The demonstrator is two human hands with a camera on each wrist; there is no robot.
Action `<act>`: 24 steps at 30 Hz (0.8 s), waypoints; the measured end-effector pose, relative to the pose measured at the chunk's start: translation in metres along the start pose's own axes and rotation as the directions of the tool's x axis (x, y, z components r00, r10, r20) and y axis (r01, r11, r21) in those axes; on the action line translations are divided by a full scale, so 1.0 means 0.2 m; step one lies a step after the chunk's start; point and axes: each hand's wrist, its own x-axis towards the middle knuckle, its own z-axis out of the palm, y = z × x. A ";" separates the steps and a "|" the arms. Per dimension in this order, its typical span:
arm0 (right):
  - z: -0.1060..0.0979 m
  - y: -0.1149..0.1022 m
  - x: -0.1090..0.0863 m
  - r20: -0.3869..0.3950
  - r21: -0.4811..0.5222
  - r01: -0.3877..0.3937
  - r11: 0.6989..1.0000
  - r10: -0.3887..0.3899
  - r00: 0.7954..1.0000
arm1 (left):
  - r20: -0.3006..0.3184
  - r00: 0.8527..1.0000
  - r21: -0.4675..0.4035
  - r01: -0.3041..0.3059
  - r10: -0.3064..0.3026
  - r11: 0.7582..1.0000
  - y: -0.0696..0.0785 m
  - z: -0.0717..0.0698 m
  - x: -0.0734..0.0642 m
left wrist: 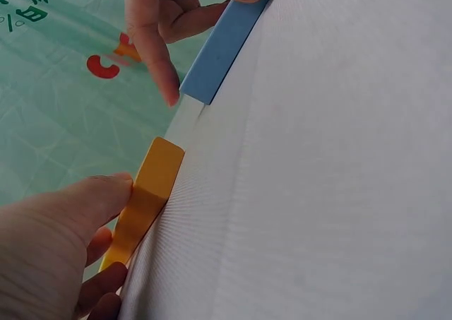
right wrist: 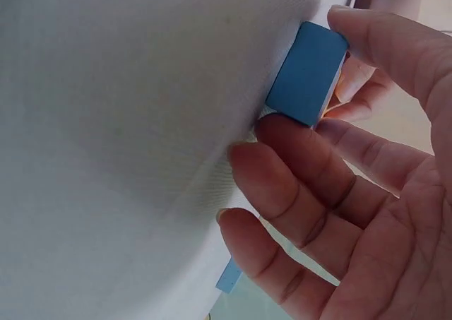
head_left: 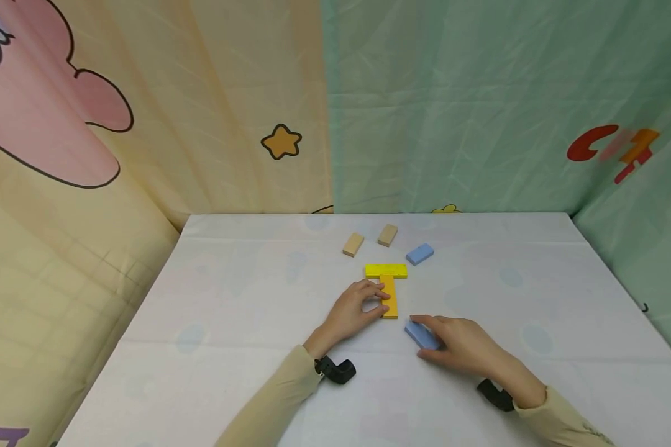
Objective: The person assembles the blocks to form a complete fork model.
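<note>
My left hand [head_left: 358, 308] rests its thumb and fingertips on the left side of an orange block [head_left: 390, 298]. That block lies lengthwise below a crosswise yellow block [head_left: 386, 270], and together they look like a T. In the left wrist view the thumb touches the orange block [left wrist: 150, 186] near one end. My right hand [head_left: 464, 344] holds a blue block [head_left: 422, 335] between thumb and fingers, to the right of the orange one. The right wrist view shows the blue block's end [right wrist: 308, 73], with the other fingers spread beside it, close to the tabletop.
Two light wooden blocks, one on the left [head_left: 353, 244] and one on the right [head_left: 387, 235], lie toward the table's back edge. A second blue block [head_left: 420, 254] sits right of the yellow one. A white cloth covers the table [head_left: 229, 298]; printed curtains [head_left: 453, 112] hang behind.
</note>
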 end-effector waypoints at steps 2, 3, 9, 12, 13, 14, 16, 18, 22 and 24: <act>0.00 0.00 0.00 0.002 0.002 0.006 1.000 -0.006 1.000 | -0.002 1.000 0.002 -0.001 0.001 1.000 0.00 0.00 0.00; 0.00 0.00 0.00 0.005 0.003 0.009 1.000 -0.009 1.000 | -0.002 1.000 0.001 -0.002 0.002 1.000 0.00 0.00 0.00; -0.02 0.02 0.00 0.024 0.001 0.040 0.999 -0.040 0.999 | -0.003 1.000 -0.008 -0.009 0.009 1.000 0.00 -0.01 0.00; -0.03 0.04 -0.01 -0.002 -0.009 0.101 0.995 -0.101 0.995 | -0.003 1.000 -0.007 -0.013 0.013 1.000 0.00 -0.01 0.00; -0.03 0.04 -0.02 -0.012 -0.011 0.126 0.992 -0.126 0.992 | -0.003 1.000 -0.005 -0.014 0.014 1.000 0.00 -0.01 0.00; -0.04 0.05 -0.02 -0.015 -0.009 0.146 0.989 -0.147 0.989 | -0.004 1.000 -0.004 -0.015 0.015 1.000 0.01 -0.01 0.00; -0.04 0.06 -0.02 -0.015 -0.004 0.177 0.984 -0.177 0.984 | -0.003 1.000 -0.001 -0.017 0.017 1.000 0.01 -0.01 0.00; -0.04 0.06 -0.02 -0.012 0.003 0.195 0.981 -0.195 0.981 | -0.004 1.000 -0.001 -0.019 0.019 1.000 0.01 -0.01 0.00; -0.03 0.06 -0.02 -0.019 0.009 0.231 0.973 -0.230 0.973 | -0.001 1.000 -0.009 -0.016 0.016 1.000 0.01 -0.01 0.00; -0.03 0.05 -0.01 -0.027 0.018 0.252 0.968 -0.252 0.967 | -0.002 1.000 -0.011 -0.016 0.016 1.000 0.01 -0.01 0.00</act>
